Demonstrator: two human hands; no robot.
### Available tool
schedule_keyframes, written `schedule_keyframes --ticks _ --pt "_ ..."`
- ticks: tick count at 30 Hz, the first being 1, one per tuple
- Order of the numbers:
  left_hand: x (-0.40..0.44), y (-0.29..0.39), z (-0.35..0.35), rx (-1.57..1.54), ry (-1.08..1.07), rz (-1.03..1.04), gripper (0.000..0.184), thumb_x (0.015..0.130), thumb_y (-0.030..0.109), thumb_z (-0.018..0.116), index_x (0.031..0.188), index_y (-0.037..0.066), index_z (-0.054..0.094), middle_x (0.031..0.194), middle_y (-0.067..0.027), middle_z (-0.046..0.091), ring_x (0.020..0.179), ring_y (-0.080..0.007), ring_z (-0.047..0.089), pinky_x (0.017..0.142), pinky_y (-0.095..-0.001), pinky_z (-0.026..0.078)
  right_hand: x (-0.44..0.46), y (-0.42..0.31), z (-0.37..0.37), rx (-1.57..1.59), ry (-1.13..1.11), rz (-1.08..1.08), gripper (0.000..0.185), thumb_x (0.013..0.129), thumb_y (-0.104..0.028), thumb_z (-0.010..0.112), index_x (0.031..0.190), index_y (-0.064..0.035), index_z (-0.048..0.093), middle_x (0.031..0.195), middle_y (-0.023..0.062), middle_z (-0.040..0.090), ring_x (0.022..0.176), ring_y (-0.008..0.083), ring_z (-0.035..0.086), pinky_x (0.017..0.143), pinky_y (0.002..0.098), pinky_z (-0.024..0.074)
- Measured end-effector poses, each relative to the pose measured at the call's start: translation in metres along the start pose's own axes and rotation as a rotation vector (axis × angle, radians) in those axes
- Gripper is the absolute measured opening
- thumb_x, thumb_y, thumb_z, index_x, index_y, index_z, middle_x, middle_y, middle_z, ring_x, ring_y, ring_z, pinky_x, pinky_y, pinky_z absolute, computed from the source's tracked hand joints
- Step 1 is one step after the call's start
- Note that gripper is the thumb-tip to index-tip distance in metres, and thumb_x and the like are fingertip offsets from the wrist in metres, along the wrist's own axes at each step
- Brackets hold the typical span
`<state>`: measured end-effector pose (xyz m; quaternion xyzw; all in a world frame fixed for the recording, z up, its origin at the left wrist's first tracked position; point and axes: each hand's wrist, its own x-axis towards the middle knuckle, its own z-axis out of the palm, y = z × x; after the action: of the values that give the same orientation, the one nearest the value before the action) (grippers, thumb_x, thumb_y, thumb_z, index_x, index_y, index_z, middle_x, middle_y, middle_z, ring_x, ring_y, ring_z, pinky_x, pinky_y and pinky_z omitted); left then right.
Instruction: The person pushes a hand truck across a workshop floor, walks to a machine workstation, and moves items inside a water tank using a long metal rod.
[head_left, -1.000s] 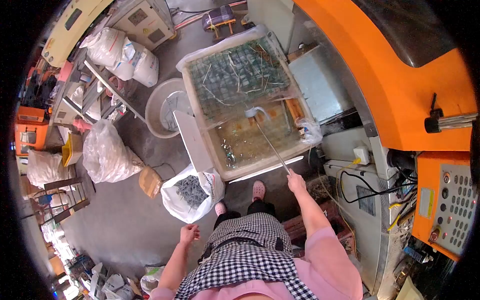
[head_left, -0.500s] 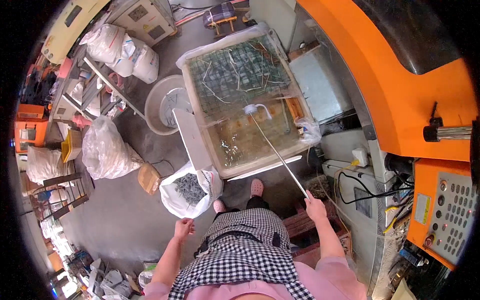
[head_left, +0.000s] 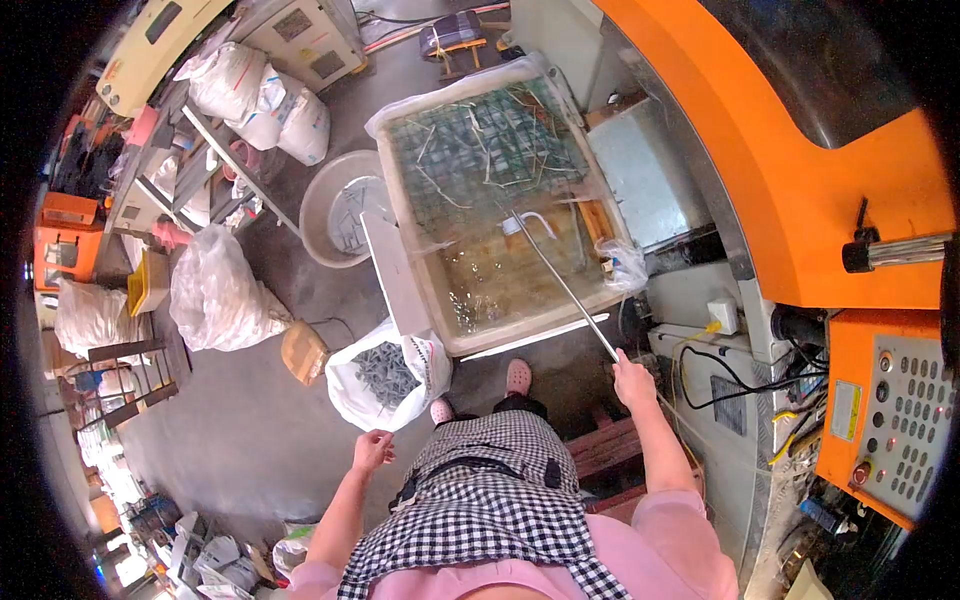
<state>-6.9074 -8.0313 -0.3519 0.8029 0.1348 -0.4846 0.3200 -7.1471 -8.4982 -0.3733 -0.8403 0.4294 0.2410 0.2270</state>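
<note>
My right hand point(head_left: 635, 381) is wrapped round the near end of a long thin metal rod point(head_left: 566, 286). The rod slants away over a big water-filled tub point(head_left: 452, 347), its far end at a white curved piece point(head_left: 528, 225) in the water; whether they touch I cannot tell. A green mesh point(head_left: 480, 140) with several pale thin branching strips on it fills the tub's far half. My left hand point(head_left: 374, 451) hangs loosely curled, fingers slightly apart, with nothing visible in it. Nearest to it is a white sack point(head_left: 350, 400) of grey pieces point(head_left: 387, 375).
An orange machine point(head_left: 770, 200) with a control panel point(head_left: 905, 420) borders the right side. Left of the tub stand a round basin point(head_left: 318, 235), a pale board point(head_left: 392, 275) and a clear plastic bag point(head_left: 215, 295). Full white sacks point(head_left: 300, 125) stand farther back.
My right hand has shifted slightly up with the rod. The rod's far end has moved farther over the tub, and the white curved piece lies differently. My left hand's fingers have loosened.
</note>
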Motion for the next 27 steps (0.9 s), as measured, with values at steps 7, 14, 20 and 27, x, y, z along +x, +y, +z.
schedule_keyframes --ticks 7,14,20,27 --pt "0.007 -0.03 -0.001 -0.094 -0.011 -0.019 0.026 0.082 0.018 0.055 0.094 -0.004 0.055 0.072 -0.0112 0.058 0.05 -0.0169 0.058 0.044 -0.0256 0.047 -0.022 0.015 0.013 -0.158 -0.092 -0.109 0.039 0.087 -0.025 0.042 0.123 -0.011 0.038 0.079 0.0196 0.06 0.075 0.0349 0.059 0.067 0.0448 0.0476" --pt "0.0 -0.03 0.002 -0.07 0.002 -0.037 0.025 0.082 0.018 0.055 0.094 -0.003 0.055 0.071 -0.011 0.059 0.053 -0.0163 0.058 0.044 -0.0258 0.048 -0.037 0.01 0.015 0.01 -0.071 -0.009 0.039 0.085 -0.026 0.043 0.122 -0.0141 0.041 0.077 0.0218 0.059 0.074 0.0384 0.057 0.068 0.0468 0.0446" --pt "0.002 -0.026 0.006 -0.059 -0.022 -0.018 0.025 0.082 0.019 0.055 0.094 -0.003 0.056 0.071 -0.0102 0.059 0.051 -0.0151 0.057 0.045 -0.0253 0.047 -0.013 0.006 0.021 -0.04 0.014 -0.044 0.039 0.085 -0.026 0.044 0.121 -0.0123 0.041 0.078 0.0201 0.059 0.074 0.0366 0.058 0.066 0.0458 0.0457" --pt "-0.002 -0.019 0.013 -0.038 0.01 -0.001 0.024 0.082 0.019 0.056 0.093 -0.002 0.055 0.069 -0.0088 0.058 0.049 -0.0146 0.056 0.044 -0.0254 0.046 0.01 -0.004 0.043 -0.127 -0.055 -0.037 0.037 0.085 -0.024 0.044 0.119 -0.0111 0.043 0.079 0.0181 0.06 0.076 0.0334 0.06 0.068 0.0438 0.0478"
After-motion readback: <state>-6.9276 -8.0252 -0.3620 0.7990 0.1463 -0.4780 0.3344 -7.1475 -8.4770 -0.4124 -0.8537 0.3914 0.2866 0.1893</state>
